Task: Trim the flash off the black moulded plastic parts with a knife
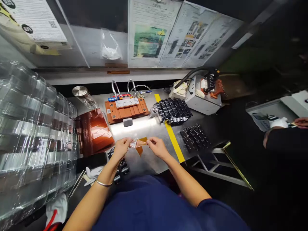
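Over the metal bench top, both my hands pinch a small piece of amber film (139,150) with a clear backing sheet (133,144). My left hand (122,148) is closed on the clear sheet at the left side. At the right end, the fingertips of my right hand (157,147) are closed on a corner of the amber film. Between the hands the two layers look partly separated and folded. Just beyond them lie a small grey block (127,122) and an orange-brown fixture (112,113) with metal flexible hoses.
Amber sheets (95,131) and stacked clear plastic trays (36,128) stand at left. Black parts (174,110) and more black pieces (195,138) lie right of the yellow tape line (174,141). A glass jar (85,97) stands behind. A co-worker's arm (286,141) shows far right.
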`<state>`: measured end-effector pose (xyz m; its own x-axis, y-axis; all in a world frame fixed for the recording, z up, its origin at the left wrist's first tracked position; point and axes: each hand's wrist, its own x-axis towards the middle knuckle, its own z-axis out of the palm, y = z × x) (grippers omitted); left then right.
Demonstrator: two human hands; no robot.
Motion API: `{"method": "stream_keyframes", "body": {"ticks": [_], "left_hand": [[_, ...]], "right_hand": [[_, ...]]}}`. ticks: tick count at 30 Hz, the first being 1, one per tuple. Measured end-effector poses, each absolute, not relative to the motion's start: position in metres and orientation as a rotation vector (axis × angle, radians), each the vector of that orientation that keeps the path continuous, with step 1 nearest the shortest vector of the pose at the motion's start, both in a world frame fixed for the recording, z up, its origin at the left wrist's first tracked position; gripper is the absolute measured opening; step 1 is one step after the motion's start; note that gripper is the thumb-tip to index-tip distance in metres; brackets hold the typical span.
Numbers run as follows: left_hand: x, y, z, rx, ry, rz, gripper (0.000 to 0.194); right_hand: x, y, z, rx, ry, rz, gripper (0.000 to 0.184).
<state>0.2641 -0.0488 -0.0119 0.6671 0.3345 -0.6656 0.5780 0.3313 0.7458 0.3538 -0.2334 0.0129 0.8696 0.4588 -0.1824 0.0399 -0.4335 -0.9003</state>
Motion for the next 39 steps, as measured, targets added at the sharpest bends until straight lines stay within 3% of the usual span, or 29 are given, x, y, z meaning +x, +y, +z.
{"method": "stream_keyframes", "body": {"ticks": [9,13,16,19,26,32,35,39], "left_hand": [[0.250,-0.048,-0.058,1.408,1.087,-0.179,0.036],[0.227,-0.038,-0.054,1.417,1.156,-0.071,0.031],[0.206,-0.014,-0.041,1.441,1.237,0.094,0.024],[0.184,0.016,-0.027,1.467,1.376,0.237,0.030],[0.159,0.046,-0.029,1.677,1.617,0.138,0.036],[0.167,0.030,-0.026,2.091,1.663,0.172,0.071],[0.205,0.022,-0.013,2.281,1.459,0.226,0.060],[0.314,0.004,0.000,2.491,0.872,0.186,0.033]], "right_hand": [[0.359,-0.422,0.019,-2.170,0.234,-0.063,0.051],[0.342,-0.457,0.025,-2.236,0.184,-0.094,0.053],[0.338,-0.447,0.018,-2.265,-0.001,0.001,0.047],[0.340,-0.420,0.011,-2.267,-0.214,0.071,0.040],[0.354,-0.360,0.024,-2.294,-0.582,0.037,0.028],[0.359,-0.330,0.044,-2.343,-0.844,0.022,0.024],[0.373,-0.319,0.046,-2.327,-0.989,0.033,0.025],[0.405,-0.300,0.041,-2.263,-1.182,0.069,0.021]]}}
